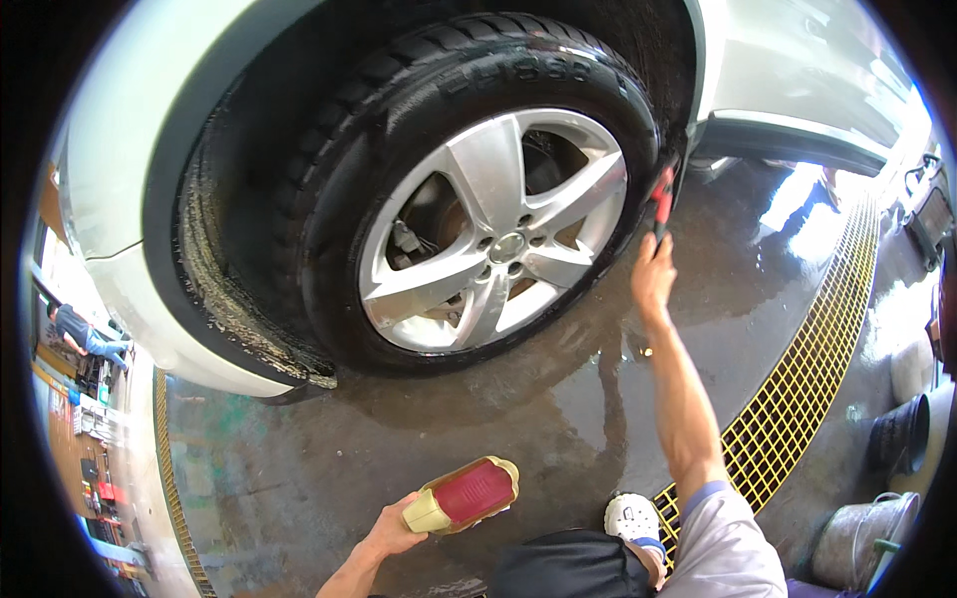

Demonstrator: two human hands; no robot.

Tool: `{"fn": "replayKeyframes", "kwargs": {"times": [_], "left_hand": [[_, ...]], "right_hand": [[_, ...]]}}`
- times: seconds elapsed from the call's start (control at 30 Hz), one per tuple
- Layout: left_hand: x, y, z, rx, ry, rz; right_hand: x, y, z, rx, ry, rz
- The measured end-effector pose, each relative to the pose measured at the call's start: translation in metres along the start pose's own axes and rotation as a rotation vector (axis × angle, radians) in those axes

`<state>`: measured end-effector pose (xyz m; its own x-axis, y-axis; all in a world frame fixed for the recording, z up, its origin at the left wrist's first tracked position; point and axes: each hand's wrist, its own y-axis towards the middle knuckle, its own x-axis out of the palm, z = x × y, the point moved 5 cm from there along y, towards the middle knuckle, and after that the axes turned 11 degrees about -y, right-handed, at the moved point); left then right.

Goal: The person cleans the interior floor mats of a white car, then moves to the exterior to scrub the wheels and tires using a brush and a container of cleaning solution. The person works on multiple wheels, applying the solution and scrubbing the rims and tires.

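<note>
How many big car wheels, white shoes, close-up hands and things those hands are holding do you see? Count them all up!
Wheels: 1
White shoes: 1
Hands: 2 (left hand, right hand)
Held things: 2 (red-and-yellow block, red-and-black tool)
Total: 6

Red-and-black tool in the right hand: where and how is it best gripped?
The tool is probably best held by its dark near end, approached from below, where the right hand grips: it is slim, its far end up by the tyre.
</note>
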<state>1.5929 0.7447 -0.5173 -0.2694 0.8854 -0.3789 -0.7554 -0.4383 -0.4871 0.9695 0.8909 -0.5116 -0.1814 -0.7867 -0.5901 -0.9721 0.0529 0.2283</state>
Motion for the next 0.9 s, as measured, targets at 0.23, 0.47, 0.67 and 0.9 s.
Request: {"fn": "replayKeyframes", "kwargs": {"times": [0.23, 0.47, 0.67, 0.9], "left_hand": [[0.008, -0.011, 0.003, -0.062, -0.082, 0.016], [-0.004, -0.005, -0.02, -0.134, -0.178, 0.066], [0.026, -0.024, 0.022, -0.064, -0.387, 0.223], [0.067, -0.115, 0.165, 0.039, -0.383, 0.375]], "right_hand": [[0.124, -0.222, 0.029, 0.87, 0.358, -0.563], [0.07, -0.399, -0.08, 1.506, 0.937, -1.368], [-0.078, -0.37, -0.163, 1.39, 1.129, -1.98], [-0.349, -0.27, -0.149, 1.309, 1.256, -1.841]]}}
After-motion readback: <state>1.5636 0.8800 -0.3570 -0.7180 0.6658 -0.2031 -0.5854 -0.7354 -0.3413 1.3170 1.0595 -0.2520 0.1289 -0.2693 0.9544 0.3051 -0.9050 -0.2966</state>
